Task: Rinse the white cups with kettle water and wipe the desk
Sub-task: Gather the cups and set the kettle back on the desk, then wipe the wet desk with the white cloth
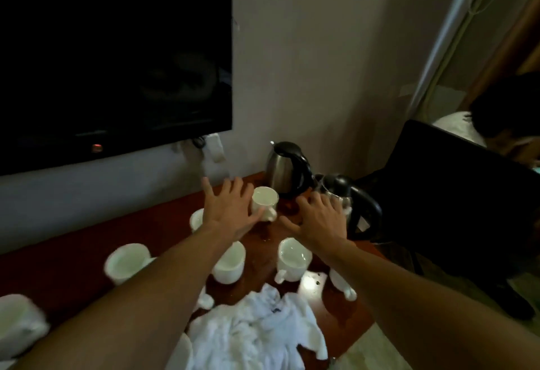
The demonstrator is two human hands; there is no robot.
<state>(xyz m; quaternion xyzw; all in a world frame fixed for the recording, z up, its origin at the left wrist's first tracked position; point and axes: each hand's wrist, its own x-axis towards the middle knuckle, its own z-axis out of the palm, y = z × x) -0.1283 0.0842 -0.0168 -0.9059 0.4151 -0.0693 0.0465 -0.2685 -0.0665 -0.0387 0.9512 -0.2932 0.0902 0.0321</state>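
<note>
1. Left hand [228,209] spread open, thumb beside a far white cup [264,201]; nothing gripped.
2. Right hand [318,217] splayed open before the near kettle [355,209]; holds nothing.
3. More cups [230,261] and a white cloth [257,331] sit on the desk [73,244].

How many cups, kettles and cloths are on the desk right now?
White cups: 8 at least partly in view, such as the one by the left hand; some are cut off or hidden by the arms
Kettles: 2, one at the back, one by the right hand
White cloths: 1
Total: 11
</note>
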